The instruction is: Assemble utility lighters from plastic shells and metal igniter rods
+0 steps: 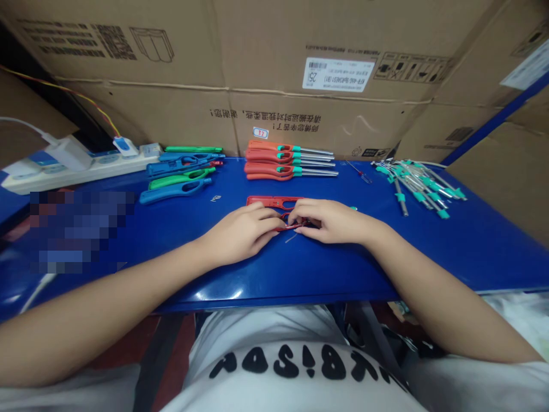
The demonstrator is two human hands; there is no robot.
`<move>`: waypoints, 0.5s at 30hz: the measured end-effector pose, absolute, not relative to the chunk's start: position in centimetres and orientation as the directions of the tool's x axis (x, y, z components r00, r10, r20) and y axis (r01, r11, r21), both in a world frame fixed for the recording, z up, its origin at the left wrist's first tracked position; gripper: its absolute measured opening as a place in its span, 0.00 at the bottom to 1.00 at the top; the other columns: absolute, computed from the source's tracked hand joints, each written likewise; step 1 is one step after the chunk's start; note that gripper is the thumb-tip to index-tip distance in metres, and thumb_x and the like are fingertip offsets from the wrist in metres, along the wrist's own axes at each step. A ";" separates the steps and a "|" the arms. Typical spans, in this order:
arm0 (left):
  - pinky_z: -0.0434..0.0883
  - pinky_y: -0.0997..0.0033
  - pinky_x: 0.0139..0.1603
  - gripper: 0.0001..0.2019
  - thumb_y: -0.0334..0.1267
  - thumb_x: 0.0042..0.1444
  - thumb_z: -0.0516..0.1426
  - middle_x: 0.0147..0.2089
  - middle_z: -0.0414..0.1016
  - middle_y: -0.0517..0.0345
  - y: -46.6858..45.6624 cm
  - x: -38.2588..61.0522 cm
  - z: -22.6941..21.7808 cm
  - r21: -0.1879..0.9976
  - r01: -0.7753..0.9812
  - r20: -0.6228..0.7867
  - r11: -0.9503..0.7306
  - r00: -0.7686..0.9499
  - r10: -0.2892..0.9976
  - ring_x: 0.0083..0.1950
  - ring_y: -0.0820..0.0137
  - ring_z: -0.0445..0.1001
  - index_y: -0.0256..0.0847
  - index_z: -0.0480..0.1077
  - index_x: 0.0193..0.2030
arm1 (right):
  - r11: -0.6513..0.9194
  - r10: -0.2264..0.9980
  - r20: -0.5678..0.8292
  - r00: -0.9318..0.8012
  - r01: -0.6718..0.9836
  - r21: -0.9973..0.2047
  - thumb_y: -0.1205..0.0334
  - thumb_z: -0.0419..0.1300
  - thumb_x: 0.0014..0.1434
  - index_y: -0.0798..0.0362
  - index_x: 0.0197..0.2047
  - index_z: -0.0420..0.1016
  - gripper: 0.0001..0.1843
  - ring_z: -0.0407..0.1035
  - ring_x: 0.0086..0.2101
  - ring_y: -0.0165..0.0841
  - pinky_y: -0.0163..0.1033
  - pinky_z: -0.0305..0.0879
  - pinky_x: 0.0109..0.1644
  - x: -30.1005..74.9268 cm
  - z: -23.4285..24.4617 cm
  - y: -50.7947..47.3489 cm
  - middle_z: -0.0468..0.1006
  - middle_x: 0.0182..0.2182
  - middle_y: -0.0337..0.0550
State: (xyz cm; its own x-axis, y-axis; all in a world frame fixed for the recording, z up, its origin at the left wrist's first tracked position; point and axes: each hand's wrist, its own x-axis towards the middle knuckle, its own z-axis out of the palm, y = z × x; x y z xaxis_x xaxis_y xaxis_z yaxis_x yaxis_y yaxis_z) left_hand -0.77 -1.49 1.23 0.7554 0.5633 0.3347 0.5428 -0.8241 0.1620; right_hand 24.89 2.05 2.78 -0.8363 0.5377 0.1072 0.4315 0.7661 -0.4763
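A red plastic lighter shell [270, 202] lies flat on the blue table [300, 269], in front of me. My left hand [240, 232] rests on its near side with the fingers curled onto the red handle loop. My right hand [332, 220] meets it from the right, fingertips pinched on the same red part. The middle of the shell is hidden under both hands.
Several finished red lighters [287, 161] lie stacked behind. Blue and green handle shells [182, 171] lie to the left, and a pile of metal tubes with teal tips [418, 186] to the right. A white power strip [77, 163] sits at far left. Cardboard boxes [274, 74] wall the back.
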 end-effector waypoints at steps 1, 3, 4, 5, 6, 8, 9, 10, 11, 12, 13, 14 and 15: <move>0.73 0.58 0.58 0.12 0.37 0.71 0.52 0.55 0.79 0.51 -1.5 -0.8 1.2 0.158 0.542 0.337 -0.825 0.756 0.561 0.57 0.60 0.75 0.42 0.76 0.52 | 0.768 0.535 0.108 -0.838 0.429 -0.475 0.71 0.60 0.62 0.51 0.49 0.75 0.13 0.70 0.38 0.31 0.35 0.64 0.42 24.9 2.8 2.0 0.76 0.45 0.43; 0.73 0.58 0.57 0.12 0.37 0.71 0.52 0.55 0.79 0.50 -1.5 -0.8 1.2 0.154 0.541 0.338 -0.826 0.757 0.559 0.57 0.60 0.75 0.42 0.76 0.52 | 0.773 0.532 0.113 -0.839 0.428 -0.468 0.71 0.60 0.62 0.51 0.49 0.75 0.13 0.71 0.39 0.32 0.36 0.65 0.44 24.9 2.8 2.0 0.76 0.46 0.43; 0.73 0.58 0.58 0.12 0.37 0.71 0.52 0.55 0.79 0.50 -1.5 -0.8 1.2 0.155 0.542 0.336 -0.826 0.757 0.560 0.56 0.60 0.75 0.42 0.76 0.52 | 0.776 0.531 0.114 -0.839 0.428 -0.462 0.71 0.60 0.62 0.50 0.49 0.75 0.13 0.71 0.40 0.32 0.36 0.65 0.44 24.9 2.8 2.0 0.76 0.45 0.43; 0.73 0.58 0.58 0.12 0.37 0.71 0.52 0.54 0.79 0.50 -1.5 -0.7 1.2 0.157 0.543 0.334 -0.825 0.756 0.562 0.56 0.60 0.75 0.42 0.76 0.53 | 0.778 0.531 0.114 -0.839 0.430 -0.457 0.71 0.60 0.61 0.50 0.49 0.75 0.13 0.71 0.39 0.32 0.36 0.65 0.43 24.9 2.8 2.0 0.76 0.45 0.43; 0.73 0.58 0.57 0.12 0.37 0.71 0.52 0.54 0.79 0.50 -1.5 -0.7 1.3 0.159 0.544 0.333 -0.824 0.756 0.563 0.56 0.60 0.75 0.42 0.76 0.53 | 0.778 0.533 0.114 -0.838 0.433 -0.455 0.71 0.60 0.61 0.50 0.49 0.75 0.13 0.71 0.39 0.32 0.36 0.64 0.42 24.9 2.8 1.9 0.76 0.44 0.43; 0.73 0.58 0.57 0.13 0.37 0.71 0.52 0.55 0.79 0.50 -1.4 -0.8 1.3 0.154 0.544 0.332 -0.825 0.758 0.562 0.55 0.61 0.75 0.42 0.76 0.54 | 0.773 0.543 0.114 -0.832 0.442 -0.456 0.71 0.60 0.61 0.51 0.48 0.74 0.13 0.70 0.37 0.31 0.35 0.64 0.40 24.9 2.9 1.9 0.76 0.43 0.41; 0.74 0.58 0.57 0.13 0.37 0.71 0.52 0.55 0.79 0.51 -1.4 -0.8 1.2 0.148 0.544 0.334 -0.826 0.759 0.559 0.55 0.60 0.75 0.42 0.76 0.54 | 0.770 0.547 0.113 -0.830 0.445 -0.458 0.71 0.60 0.61 0.51 0.48 0.74 0.12 0.70 0.36 0.31 0.35 0.63 0.39 24.9 2.9 1.8 0.76 0.42 0.41; 0.74 0.58 0.56 0.13 0.38 0.71 0.52 0.55 0.79 0.50 -1.4 -0.8 1.2 0.140 0.543 0.335 -0.828 0.761 0.556 0.56 0.60 0.75 0.42 0.76 0.54 | 0.768 0.548 0.113 -0.829 0.445 -0.460 0.71 0.60 0.61 0.51 0.48 0.74 0.12 0.69 0.36 0.30 0.35 0.63 0.39 24.8 2.9 1.8 0.76 0.43 0.41; 0.74 0.58 0.56 0.13 0.38 0.71 0.51 0.56 0.79 0.50 -1.4 -0.9 1.2 0.134 0.543 0.336 -0.829 0.762 0.553 0.56 0.60 0.75 0.42 0.77 0.54 | 0.768 0.548 0.112 -0.829 0.445 -0.461 0.71 0.60 0.61 0.51 0.48 0.74 0.12 0.69 0.36 0.30 0.35 0.64 0.40 24.8 2.9 1.8 0.76 0.43 0.41; 0.74 0.57 0.56 0.14 0.38 0.72 0.51 0.56 0.79 0.50 -1.4 -0.9 1.1 0.130 0.544 0.336 -0.829 0.763 0.553 0.56 0.59 0.75 0.42 0.77 0.54 | 0.769 0.545 0.110 -0.831 0.443 -0.461 0.71 0.60 0.61 0.51 0.48 0.74 0.12 0.69 0.36 0.30 0.35 0.64 0.41 24.8 2.9 1.8 0.76 0.44 0.41; 0.74 0.57 0.56 0.14 0.38 0.72 0.51 0.56 0.79 0.50 -1.4 -0.9 1.1 0.127 0.545 0.337 -0.829 0.762 0.553 0.56 0.59 0.75 0.42 0.77 0.53 | 0.770 0.542 0.109 -0.833 0.440 -0.462 0.71 0.60 0.61 0.51 0.48 0.74 0.12 0.70 0.37 0.30 0.35 0.64 0.41 24.8 2.9 1.8 0.75 0.44 0.41; 0.75 0.57 0.56 0.14 0.38 0.72 0.51 0.56 0.79 0.51 -1.4 -0.9 1.1 0.124 0.546 0.338 -0.829 0.762 0.553 0.56 0.59 0.75 0.42 0.78 0.53 | 0.770 0.540 0.109 -0.835 0.437 -0.465 0.71 0.60 0.61 0.51 0.48 0.75 0.12 0.70 0.37 0.30 0.35 0.64 0.42 24.8 2.9 1.8 0.75 0.44 0.42; 0.75 0.57 0.56 0.14 0.38 0.72 0.51 0.56 0.79 0.51 -1.4 -1.0 1.1 0.119 0.547 0.338 -0.829 0.762 0.552 0.56 0.59 0.76 0.43 0.78 0.53 | 0.769 0.539 0.111 -0.835 0.435 -0.468 0.71 0.60 0.61 0.51 0.48 0.75 0.12 0.70 0.37 0.30 0.36 0.65 0.42 24.8 2.8 1.8 0.76 0.44 0.42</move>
